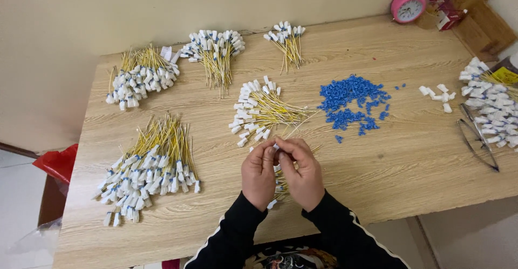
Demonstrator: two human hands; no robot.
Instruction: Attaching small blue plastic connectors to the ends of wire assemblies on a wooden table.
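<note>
**Inspector:** Count the bundles on the table (410, 166).

**Onlooker:** Five separate heaps of yellow wires with white caps: a far-left heap (139, 76), a second (215, 50) and a small third (288, 40) along the back, a middle heap (261, 112) just beyond the hands, and a large near-left heap (148, 166). A sixth lot, the right pile (493, 107), runs off the edge, so its extent cannot be told.

**Inspector:** Loose parts?

**Onlooker:** One spread of blue clips (350, 102), too many and too small to count. About five loose white caps (438, 95) right of it. One pink clock (408, 4) at the far corner. One metal tool (477, 137) beside the right pile; its kind is unclear.

**Inspector:** The hands?

**Onlooker:** The left hand (258, 173) and right hand (303, 171) are pressed together, fingertips pinching one small white piece (275, 146). A small held bunch (279, 185) of wires shows between the palms, mostly hidden; which hand grips it I cannot tell.

**Inspector:** Anything else cut off?

**Onlooker:** A red bag (56, 162) at the left, partly behind the table.
</note>
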